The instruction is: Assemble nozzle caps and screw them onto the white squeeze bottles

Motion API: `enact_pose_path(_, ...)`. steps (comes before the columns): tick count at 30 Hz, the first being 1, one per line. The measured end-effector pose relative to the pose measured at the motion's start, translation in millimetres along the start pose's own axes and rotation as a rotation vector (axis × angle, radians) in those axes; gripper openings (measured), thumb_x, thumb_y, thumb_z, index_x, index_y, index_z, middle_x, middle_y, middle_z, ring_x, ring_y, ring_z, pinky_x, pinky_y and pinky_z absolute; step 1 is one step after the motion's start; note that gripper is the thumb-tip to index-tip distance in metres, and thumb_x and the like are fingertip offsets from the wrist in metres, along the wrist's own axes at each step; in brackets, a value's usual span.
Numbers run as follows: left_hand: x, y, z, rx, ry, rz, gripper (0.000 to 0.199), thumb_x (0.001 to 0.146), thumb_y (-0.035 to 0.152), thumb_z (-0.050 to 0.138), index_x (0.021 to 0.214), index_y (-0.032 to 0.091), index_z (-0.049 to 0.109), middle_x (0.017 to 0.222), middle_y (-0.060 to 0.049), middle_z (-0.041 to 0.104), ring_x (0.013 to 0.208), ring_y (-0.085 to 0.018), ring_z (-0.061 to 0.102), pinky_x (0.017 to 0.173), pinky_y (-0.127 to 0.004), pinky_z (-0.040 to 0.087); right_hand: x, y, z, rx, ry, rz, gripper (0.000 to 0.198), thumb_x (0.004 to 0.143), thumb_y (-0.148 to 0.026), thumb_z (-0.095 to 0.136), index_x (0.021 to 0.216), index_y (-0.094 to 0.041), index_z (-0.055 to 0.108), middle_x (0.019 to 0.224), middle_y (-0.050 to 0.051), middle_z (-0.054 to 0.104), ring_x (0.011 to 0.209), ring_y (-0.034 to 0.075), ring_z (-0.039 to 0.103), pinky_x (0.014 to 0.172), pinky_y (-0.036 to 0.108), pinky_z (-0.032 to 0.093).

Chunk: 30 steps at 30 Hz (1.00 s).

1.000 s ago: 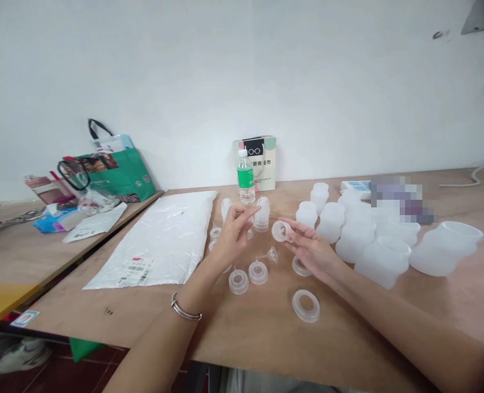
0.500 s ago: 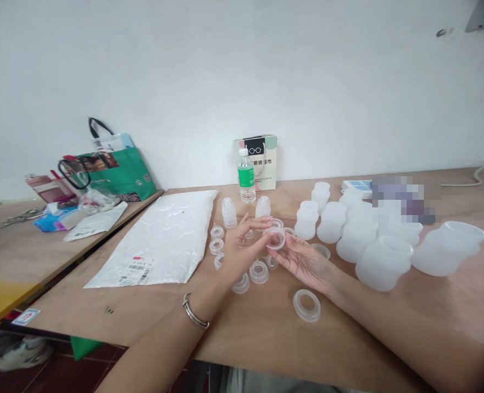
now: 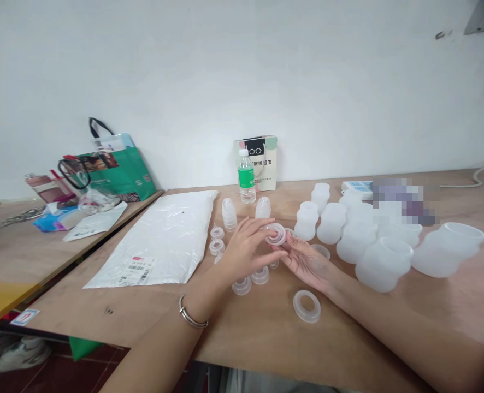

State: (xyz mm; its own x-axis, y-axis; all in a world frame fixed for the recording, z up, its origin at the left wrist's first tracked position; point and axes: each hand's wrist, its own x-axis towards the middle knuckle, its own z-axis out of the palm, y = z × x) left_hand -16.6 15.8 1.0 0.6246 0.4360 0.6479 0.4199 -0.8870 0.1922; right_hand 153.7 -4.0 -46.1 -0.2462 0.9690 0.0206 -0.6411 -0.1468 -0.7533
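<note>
My right hand grips a translucent plastic ring in its fingertips, above the middle of the table. Fingers of my left hand press on the same ring from its left side and at its opening; the left thumb stretches below it. The ring appears to have a second, smaller ring seated in it. Below my left hand lie ring-shaped pieces, partly hidden. A loose flat ring rests nearer the front edge. Stacked clear domed caps stand behind my left hand.
Several frosted wavy-sided bottles stand and lie at the right. A white mailing bag lies at the left. A water bottle stands before a paper bag by the wall. A green bag sits on the left table.
The two rings that were apart in my hands now sit together. My left index finger has moved onto the ring's opening, and the left thumb has come off it, downward.
</note>
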Motion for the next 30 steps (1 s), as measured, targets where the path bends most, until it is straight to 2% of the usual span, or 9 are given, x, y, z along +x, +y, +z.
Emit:
enact_pose_path(3,-1.2,-1.8,4.3,-0.036,0.034,0.021,0.029,0.079,0.037,0.059,0.101,0.019,0.056,0.119,-0.012,0.057,0.109,-0.021,0.054,0.093,-0.04,0.043,0.3,2.0,-0.4,0.012,-0.006,-0.007,0.011,0.076,-0.03,0.065,0.081,-0.021,0.062,0.092,0.0,0.067,0.089,0.011,0.063,0.078,0.02,0.053)
enact_pose_path(7,-2.5,-4.5,8.6,-0.05,0.073,0.021,0.019,0.083,0.03,0.054,0.099,0.02,0.056,0.115,-0.01,0.058,0.106,-0.019,0.056,0.091,-0.037,0.045,1.9,3.8,-1.7,-0.016,0.004,-0.037,0.011,0.073,-0.023,0.067,0.082,-0.021,0.062,0.087,-0.002,0.067,0.084,0.009,0.063,0.085,0.022,0.05)
enact_pose_path(9,-2.5,-3.1,8.4,-0.052,0.07,0.03,0.019,0.082,0.03,0.055,0.098,0.02,0.056,0.113,-0.009,0.058,0.105,-0.019,0.056,0.089,-0.037,0.046,2.1,3.9,-1.2,-0.083,0.01,-0.045,0.016,0.07,-0.023,0.068,0.085,-0.022,0.062,0.087,-0.001,0.066,0.082,0.011,0.063,0.084,0.024,0.051)
enact_pose_path(14,-2.1,6.8,4.7,-0.141,0.025,-0.036,0.03,0.08,0.03,0.058,0.107,0.02,0.048,0.107,-0.008,0.06,0.1,-0.019,0.057,0.087,-0.035,0.046,0.8,1.4,3.1,-0.181,0.033,-0.069,0.018,0.065,-0.025,0.072,0.079,-0.02,0.063,0.08,-0.001,0.065,0.077,0.011,0.061,0.072,0.022,0.051)
enact_pose_path(19,-3.0,10.3,7.0,-0.187,0.092,-0.014,0.038,0.076,0.028,0.062,0.109,0.019,0.043,0.101,-0.007,0.058,0.095,-0.018,0.057,0.082,-0.032,0.048,0.3,-0.9,6.1,-0.186,0.036,-0.088,0.016,0.061,-0.023,0.075,0.068,-0.018,0.061,0.071,-0.003,0.06,0.067,0.008,0.055,0.063,0.017,0.046)
enact_pose_path(27,-2.3,13.8,8.5,-0.159,0.245,-0.107,0.041,0.073,0.029,0.066,0.103,0.019,0.041,0.096,-0.005,0.054,0.09,-0.017,0.055,0.079,-0.032,0.048,-5.7,-0.5,10.0,-0.198,-0.002,-0.143,0.018,0.065,-0.03,0.073,0.069,-0.02,0.058,0.069,-0.003,0.057,0.064,0.01,0.051,0.069,0.026,0.044)
enact_pose_path(30,-2.7,16.0,6.1,-0.17,0.242,-0.115,0.041,0.071,0.028,0.068,0.101,0.019,0.041,0.095,-0.005,0.054,0.09,-0.017,0.055,0.08,-0.033,0.048,-6.1,-1.5,11.1,-0.198,0.014,-0.143,0.019,0.063,-0.029,0.075,0.066,-0.02,0.058,0.067,-0.004,0.057,0.064,0.01,0.051,0.067,0.024,0.043)
